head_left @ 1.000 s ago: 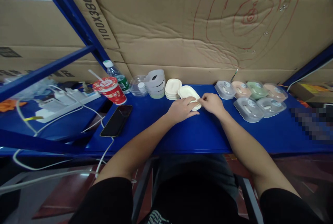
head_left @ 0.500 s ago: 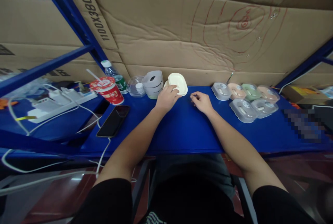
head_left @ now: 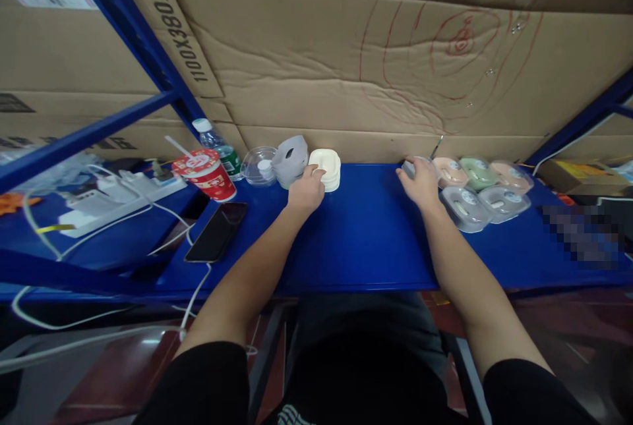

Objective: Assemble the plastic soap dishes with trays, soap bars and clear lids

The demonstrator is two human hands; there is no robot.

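My left hand (head_left: 306,189) lies at the front left of a stack of cream-coloured square dishes (head_left: 330,168). Its thumb and forefinger are apart at the stack's left edge, and the other fingers are partly hidden. Just left of it leans a stack of grey plastic pieces (head_left: 291,153), the upper one tilted and showing a dark oval opening. My right hand (head_left: 419,181) is closed over a small grey translucent container (head_left: 408,167) at the left end of a group. Most of that container is hidden beneath the fingers.
Near the right hand sit several lidded containers: pinkish (head_left: 451,172), green (head_left: 477,173) and grey (head_left: 465,209). To the left are a clear round container (head_left: 260,165), a water bottle (head_left: 222,151), a red cup (head_left: 212,174), a phone (head_left: 217,232) and a power strip (head_left: 123,204). Cardboard (head_left: 316,82) stands behind.
The cream dish in my left hand has come down onto the cream stack. The grey stack now tilts more. My right hand has moved right onto the grey container.
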